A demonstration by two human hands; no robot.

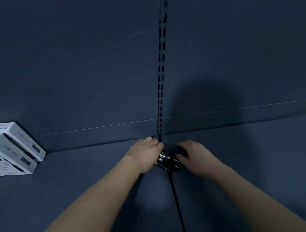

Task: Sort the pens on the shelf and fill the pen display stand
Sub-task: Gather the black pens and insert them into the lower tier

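Shelf (80, 188): dark blue, wide, joined down the middle by a seam; served as the working surface.

Back panel (69, 67): dark blue, upright behind the shelf, bare where it was in view.

Slotted upright (162, 68): set between the two panel halves and meeting the shelf just behind the hands.

Boxes (11, 148): white, stacked at the far left against the back panel, well apart from the work.

Left hand (145, 152): fingers curled against the near-left side of the bundle, judged to brace it so that nothing rolled away.

Right hand (195, 154): thumb and bent fingers closed on the opposite side, so that the bundle was gathered from both sides at once.

Pens (166, 160): black with silver ends, bunched together on the shelf over the seam, close to the back panel, between the two hands. Count not to be told; picture blurred.

Display stand: not seen. Filling was judged not yet begun.
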